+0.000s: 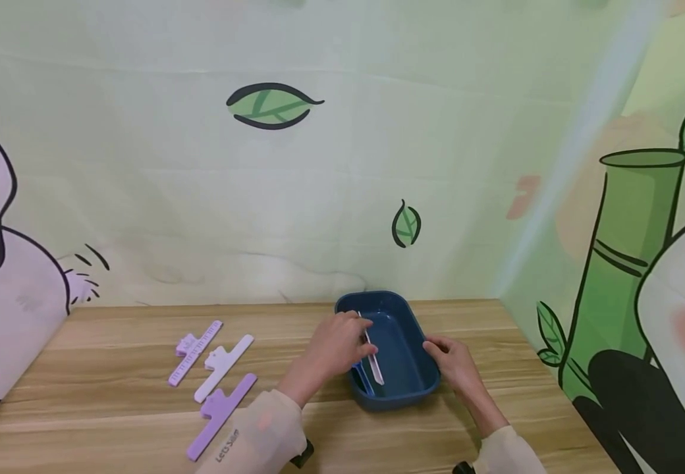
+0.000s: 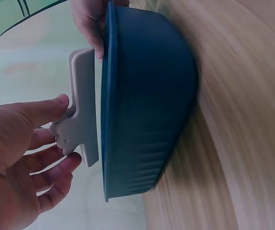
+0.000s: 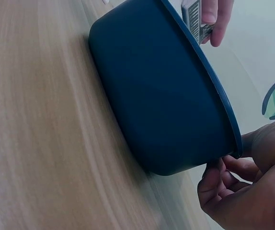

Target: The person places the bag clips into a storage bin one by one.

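My left hand point(image 1: 335, 343) pinches a pale long-jawed clip point(image 2: 85, 96) by its scalloped handle, thumb on one side and fingers on the other. The clip is held at the mouth of a dark blue plastic bin point(image 1: 398, 355), long edge toward the opening. Ruler-like marks show on the clip's face in the right wrist view. With thumb and fingers, my right hand point(image 1: 456, 365) grips the bin's rim on the right side. A blue strip point(image 1: 363, 380) shows inside the bin by its left wall, partly hidden by the left hand.
Left of the bin, three clips lie slantwise on the wooden table point(image 1: 111, 395): a lilac one with ruler marks point(image 1: 195, 353), a white one point(image 1: 224, 368) and a plain purple one point(image 1: 222, 416). A cartoon-printed backdrop point(image 1: 330, 197) rises behind the table.
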Available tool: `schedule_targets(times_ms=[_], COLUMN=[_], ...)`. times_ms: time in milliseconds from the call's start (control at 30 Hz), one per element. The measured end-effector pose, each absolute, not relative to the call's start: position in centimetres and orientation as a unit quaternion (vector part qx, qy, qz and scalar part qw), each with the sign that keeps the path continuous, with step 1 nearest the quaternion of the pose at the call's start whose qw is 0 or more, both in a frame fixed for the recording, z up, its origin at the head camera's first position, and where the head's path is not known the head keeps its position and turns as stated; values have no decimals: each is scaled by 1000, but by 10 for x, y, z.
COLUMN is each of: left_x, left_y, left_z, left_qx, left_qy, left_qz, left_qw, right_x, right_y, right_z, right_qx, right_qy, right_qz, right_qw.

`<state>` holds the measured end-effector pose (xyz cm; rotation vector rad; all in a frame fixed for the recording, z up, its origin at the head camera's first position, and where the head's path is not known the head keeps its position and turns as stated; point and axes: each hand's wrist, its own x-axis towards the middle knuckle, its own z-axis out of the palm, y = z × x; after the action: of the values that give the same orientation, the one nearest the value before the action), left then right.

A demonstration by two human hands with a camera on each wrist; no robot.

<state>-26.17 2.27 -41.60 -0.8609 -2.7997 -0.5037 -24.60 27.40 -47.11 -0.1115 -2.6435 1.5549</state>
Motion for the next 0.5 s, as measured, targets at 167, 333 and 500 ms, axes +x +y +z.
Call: schedule_targets(times_ms=[167,333,500], left_x=[-263,-264,-264], left_y=[23,25,27], left_z=[-425,-433,-440], left_qx=[-288,-283,-270], left_qy=[-940,-941,-947], left_qz=[-163,-163,-161], left_qw=[88,84,71], right_x=[-245,-245,-245], right_y=[275,275,275], right_z=[-471,-471,-472], right_qx=[-34,-33,-36], right_qy=[-860,-861,-863], right_qz=[508,507,503], right_qw=[33,35,36])
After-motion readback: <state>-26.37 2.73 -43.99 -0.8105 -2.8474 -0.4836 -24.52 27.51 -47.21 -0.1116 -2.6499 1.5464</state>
